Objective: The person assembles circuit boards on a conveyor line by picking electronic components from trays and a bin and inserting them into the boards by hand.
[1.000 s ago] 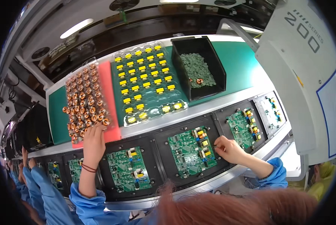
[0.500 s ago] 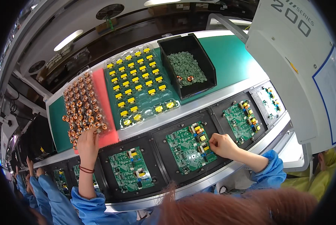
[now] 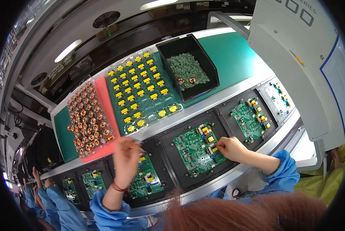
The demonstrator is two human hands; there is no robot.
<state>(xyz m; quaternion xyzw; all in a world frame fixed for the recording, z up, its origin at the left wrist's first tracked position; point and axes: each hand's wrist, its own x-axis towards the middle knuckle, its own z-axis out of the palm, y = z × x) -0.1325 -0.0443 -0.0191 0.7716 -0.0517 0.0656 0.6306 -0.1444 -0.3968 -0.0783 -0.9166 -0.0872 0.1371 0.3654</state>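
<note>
My left hand (image 3: 127, 156), smeared a little by motion, is in the air over the upper left part of a green circuit board (image 3: 146, 179). Its fingers are pinched around a small greyish thing that I cannot make out. At the right edge of the circuit board (image 3: 191, 152) in the middle, my right hand (image 3: 234, 149) has its thumb and forefinger pressed together beside the yellow transformers (image 3: 210, 139); what they hold, if anything, is hidden. Copper-wound ring coils (image 3: 86, 119) fill a clear tray on a pink foam sheet (image 3: 110, 104), left of centre.
A clear tray (image 3: 141, 84) of yellow transformers stands beside a black bin (image 3: 211, 73) with green discs and a few coils. Black carriers (image 3: 166, 169) hold more boards along the rail. At right rises a white machine panel (image 3: 288, 73); co-workers' blue sleeves (image 3: 63, 204) are at lower left.
My left hand has moved from the coil tray rightward, to above the board beside it. My right hand stays pinched at the middle board. The view has shifted slightly.
</note>
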